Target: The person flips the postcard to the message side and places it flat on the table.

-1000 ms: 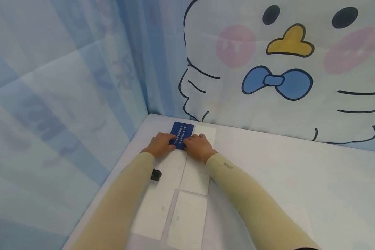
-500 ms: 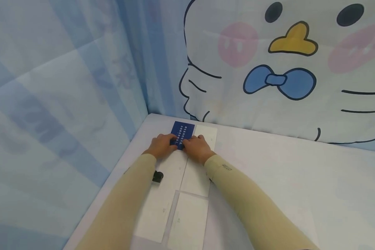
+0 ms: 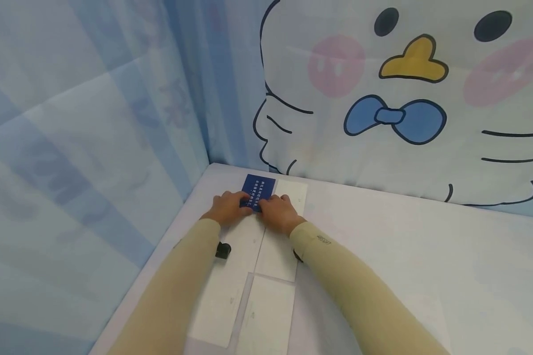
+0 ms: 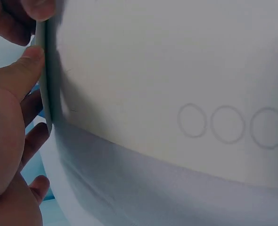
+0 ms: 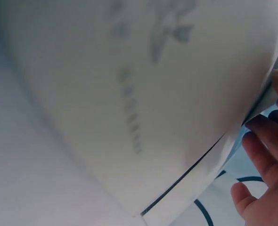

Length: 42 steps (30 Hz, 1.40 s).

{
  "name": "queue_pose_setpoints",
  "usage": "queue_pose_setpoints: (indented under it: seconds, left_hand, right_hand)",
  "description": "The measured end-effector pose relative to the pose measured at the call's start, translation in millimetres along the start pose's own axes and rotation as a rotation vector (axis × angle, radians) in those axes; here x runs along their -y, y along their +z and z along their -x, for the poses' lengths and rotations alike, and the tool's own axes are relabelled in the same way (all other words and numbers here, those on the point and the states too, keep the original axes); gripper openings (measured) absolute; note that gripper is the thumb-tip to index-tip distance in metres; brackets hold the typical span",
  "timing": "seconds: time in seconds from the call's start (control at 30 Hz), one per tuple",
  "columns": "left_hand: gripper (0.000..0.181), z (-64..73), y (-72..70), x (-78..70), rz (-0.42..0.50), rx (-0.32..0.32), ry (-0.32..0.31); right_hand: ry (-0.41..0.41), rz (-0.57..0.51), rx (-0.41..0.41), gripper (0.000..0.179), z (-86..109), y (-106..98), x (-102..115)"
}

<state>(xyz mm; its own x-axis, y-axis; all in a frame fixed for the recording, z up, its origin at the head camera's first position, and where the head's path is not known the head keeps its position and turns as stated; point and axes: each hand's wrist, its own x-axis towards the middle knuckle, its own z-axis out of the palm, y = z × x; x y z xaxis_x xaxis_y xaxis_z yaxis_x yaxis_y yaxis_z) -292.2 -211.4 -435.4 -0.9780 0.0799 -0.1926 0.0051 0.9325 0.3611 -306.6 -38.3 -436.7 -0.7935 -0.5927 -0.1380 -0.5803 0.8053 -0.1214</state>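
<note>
At the far left corner of the table lies a dark blue card [image 3: 258, 190] printed with white characters. My left hand [image 3: 226, 207] grips its left side near the front edge. The right hand [image 3: 281, 213] grips the card's near right part. Seen in the left wrist view, the card [image 4: 45, 89] is edge-on, the left thumb [image 4: 28, 68] on the near face and fingers behind it. Fingertips of the other hand show at the top left there. In the right wrist view, the right hand's fingers [image 5: 266, 146] touch the card's edge, partly cut off by the frame.
Several white sheets lie in two columns on the white table [image 3: 382, 246], among them a near right sheet [image 3: 266, 315]. Faint circles mark a sheet [image 4: 129, 70] under the left wrist. A black wrist camera [image 3: 223, 250] sits by the left sleeve. Printed curtains [image 3: 93, 172] border the table.
Both hands keep their hold on the blue card. The right hand has shifted very slightly left; the view also sways a little.
</note>
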Motion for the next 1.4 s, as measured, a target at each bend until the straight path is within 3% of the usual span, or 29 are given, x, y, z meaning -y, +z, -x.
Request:
queue_pose_setpoints:
  seconds: [0.27, 0.53, 0.67, 0.87, 1.0, 1.2, 1.4]
  left_hand:
    - [0.058, 0.3, -3.7, -6.2, 0.002, -0.013, 0.042]
    - [0.057, 6.0, -7.8, -1.5, 0.01, -0.031, -0.031]
    - [0.054, 8.9, -7.5, 4.4, 0.036, -0.062, -0.023]
    - [0.051, 10.1, -6.9, 7.4, 0.079, -0.133, 0.024]
    - [0.048, 10.5, -10.3, 5.3, 0.154, -0.201, 0.043]
    - [0.046, 18.2, -18.8, 0.6, 0.282, -0.238, 0.053]
    - [0.045, 18.7, -22.3, -2.7, 0.343, -0.283, 0.072]
  right_hand:
    - [0.108, -0.104, -0.016, 0.039, 2.0, -2, 1]
    - [0.112, -0.129, -0.027, 0.04, 3.3, -8, 3]
    - [0.147, -0.173, -0.053, 0.043, 3.9, -9, 2]
    - [0.182, -0.38, -0.117, 0.045, 6.1, -9, 1]
    - [0.175, -0.528, -0.176, 0.042, 8.5, -11, 2]
    - [0.148, -0.631, -0.293, 0.042, 11.9, -14, -3]
    - [0.14, -0.718, -0.366, 0.049, 12.5, -17, -3]
